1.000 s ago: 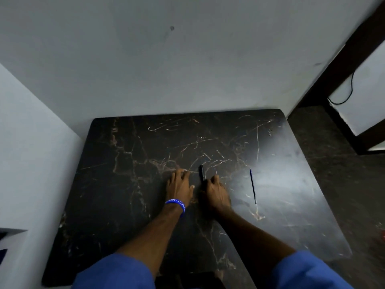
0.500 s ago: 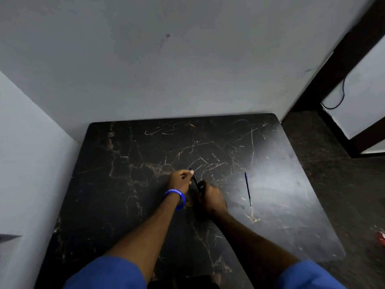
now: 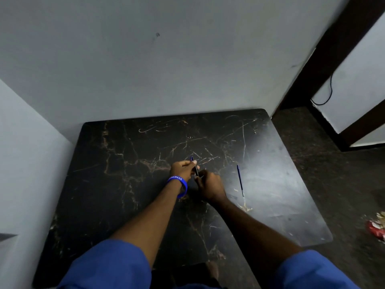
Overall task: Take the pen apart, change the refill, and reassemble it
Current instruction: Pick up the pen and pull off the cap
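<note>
Gripping one pen [image 3: 195, 167] with both hands at frame centre, just above the tabletop [image 3: 125, 184]. Left hand [image 3: 181, 170] closed around the upper part of the barrel, thumb on top; right hand [image 3: 210, 186] closed on the lower end, fingers curled, that end hidden. Pen is thin, dark, tilted, blue tip poking out above the left hand. One refill [image 3: 240, 180]: slim blue rod, lying flat on the tabletop right of centre, apart from the hands, running near-vertical in frame. One blue rubber wristband [image 3: 179, 183] with white lettering on the left wrist. Two blue sleeves [image 3: 108, 265] at the bottom edge. Tabletop: one dark marble-look slab, brown veins, glossy, scratched, rounded corners. One red wrapper [image 3: 376, 229] on the floor, lower right
</note>
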